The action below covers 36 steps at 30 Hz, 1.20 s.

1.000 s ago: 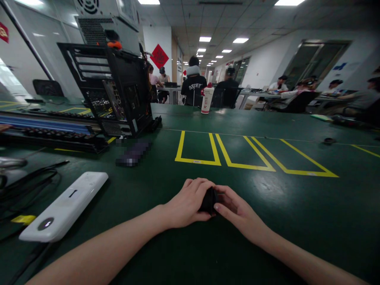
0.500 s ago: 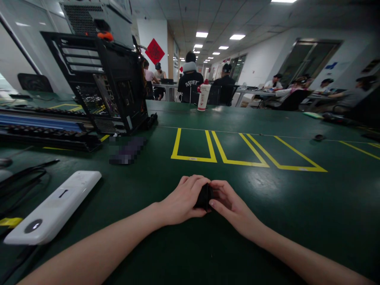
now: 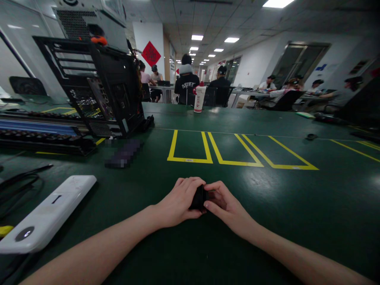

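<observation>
A small black object (image 3: 196, 198) sits between my hands, low over the green table (image 3: 237, 253); its kind is hard to make out. My left hand (image 3: 181, 200) wraps round its left side, fingers over the top and thumb below. From the right, my right hand (image 3: 224, 204) pinches its edge, with thumb in front and fingers behind. Much of the object is covered by my fingers. Beyond the hands, yellow tape outlines (image 3: 190, 160) mark the tabletop.
At left lie a white elongated device (image 3: 55, 213), black cables (image 3: 20, 186) and a pixelated dark item (image 3: 124, 153). An open black computer case (image 3: 118, 91) stands behind them. A white cup (image 3: 200, 99) is at the far edge. Several people sit at tables beyond.
The view has shifted slightly, so the table items appear a little further left. Both hands keep the same hold on the black object.
</observation>
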Motion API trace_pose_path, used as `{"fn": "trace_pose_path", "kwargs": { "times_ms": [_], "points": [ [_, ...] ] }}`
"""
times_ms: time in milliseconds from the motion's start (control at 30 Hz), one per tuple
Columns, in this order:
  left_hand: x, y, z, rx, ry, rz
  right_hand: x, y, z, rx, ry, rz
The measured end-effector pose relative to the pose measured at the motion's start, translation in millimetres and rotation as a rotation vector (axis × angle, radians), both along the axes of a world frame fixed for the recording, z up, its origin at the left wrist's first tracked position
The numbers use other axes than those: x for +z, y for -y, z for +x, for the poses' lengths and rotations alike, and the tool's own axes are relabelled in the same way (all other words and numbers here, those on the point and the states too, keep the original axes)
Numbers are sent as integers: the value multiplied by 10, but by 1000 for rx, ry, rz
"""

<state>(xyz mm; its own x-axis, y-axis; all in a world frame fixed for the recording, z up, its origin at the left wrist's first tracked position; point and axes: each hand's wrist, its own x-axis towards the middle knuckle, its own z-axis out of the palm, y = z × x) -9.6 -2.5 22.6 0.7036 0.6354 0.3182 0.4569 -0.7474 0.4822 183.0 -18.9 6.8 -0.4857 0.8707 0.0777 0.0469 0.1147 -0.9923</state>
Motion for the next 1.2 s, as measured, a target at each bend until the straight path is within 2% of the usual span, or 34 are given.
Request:
{"fn": "trace_pose_path", "kwargs": {
  "times_ms": [433, 633, 867, 1000, 1200],
  "points": [
    [12, 1, 11, 8, -13, -46, 51, 2, 45, -5, 59, 11],
    [10, -1, 16, 2, -19, -56, 17, -4, 47, 41, -32, 81],
    [-20, -7, 20, 3, -6, -13, -2, -4, 11, -22, -48, 14],
    [-17, 0, 16, 0, -4, -18, -10, -15, 21, -6, -7, -14],
    [-4, -3, 12, 8, 6, -52, 3, -3, 44, 37, -21, 113]
  ]
}}
